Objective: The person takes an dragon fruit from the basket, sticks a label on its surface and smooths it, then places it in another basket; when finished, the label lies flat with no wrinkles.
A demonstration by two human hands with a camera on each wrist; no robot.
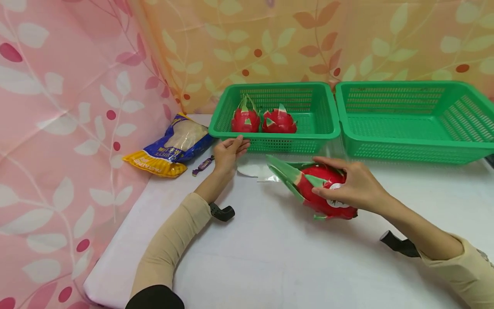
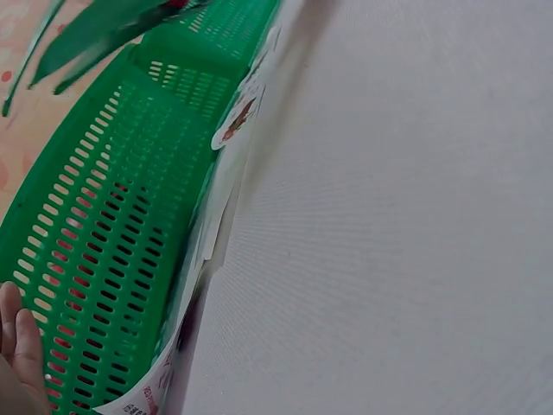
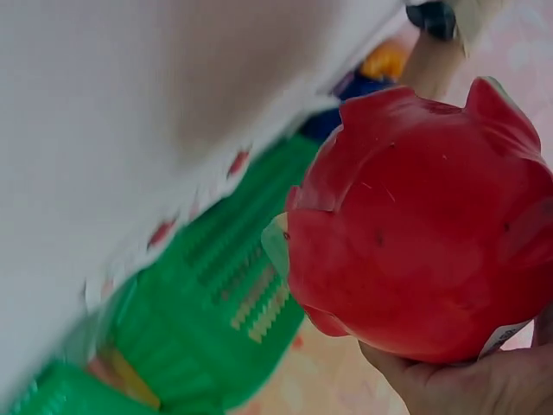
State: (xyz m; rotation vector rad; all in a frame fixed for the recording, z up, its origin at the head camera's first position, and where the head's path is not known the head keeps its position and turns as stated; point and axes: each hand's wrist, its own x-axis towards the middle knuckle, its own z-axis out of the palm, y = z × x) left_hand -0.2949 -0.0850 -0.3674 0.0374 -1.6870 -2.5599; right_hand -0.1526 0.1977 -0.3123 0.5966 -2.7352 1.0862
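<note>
A red dragon fruit (image 1: pixel 324 189) with green-tipped scales and a white sticker is held by my right hand (image 1: pixel 359 182), thumb and fingers on opposite sides. It hangs over the table in front of the left green basket (image 1: pixel 274 136); in the right wrist view the dragon fruit (image 3: pixel 432 225) fills much of the picture. Two more dragon fruits, one (image 1: pixel 245 120) with long leaf tips and another (image 1: pixel 279 121), sit in that basket's left half. My left hand (image 1: pixel 227 154) rests against the basket's front left wall, its fingers (image 2: pixel 26 341) fairly straight.
To the right stands a second green basket (image 1: pixel 420 146). A blue and yellow plastic bag (image 1: pixel 177 143) and a small purple wrapped candy (image 1: pixel 203 165) lie left of my left hand. White labels (image 1: pixel 266 173) lie before the left basket. Patterned cloth (image 1: pixel 247 38) hangs behind.
</note>
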